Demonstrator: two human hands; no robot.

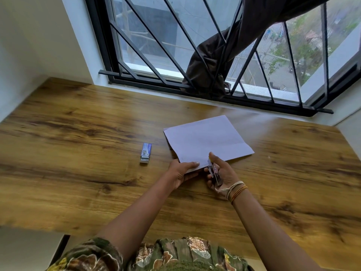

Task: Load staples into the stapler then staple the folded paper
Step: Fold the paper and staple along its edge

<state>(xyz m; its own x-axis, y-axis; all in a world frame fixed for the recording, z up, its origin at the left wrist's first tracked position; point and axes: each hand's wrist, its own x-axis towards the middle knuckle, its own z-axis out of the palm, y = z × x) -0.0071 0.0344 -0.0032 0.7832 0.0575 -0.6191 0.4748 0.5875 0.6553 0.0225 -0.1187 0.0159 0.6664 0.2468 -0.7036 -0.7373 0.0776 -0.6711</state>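
Two hands at work near the desk's [78,118] middle. Left hand [180,174] pinching the paper's [207,140] near corner, thumb on top, fingers underneath. Right hand [219,174] wrapped round the stapler [214,171], its nose set over the paper's near edge. Paper otherwise flat on the desk, toward the window side. Staple box [145,153] lying just left of the paper, apart from it, one end open.

Head-worn view, down over table [78,133]
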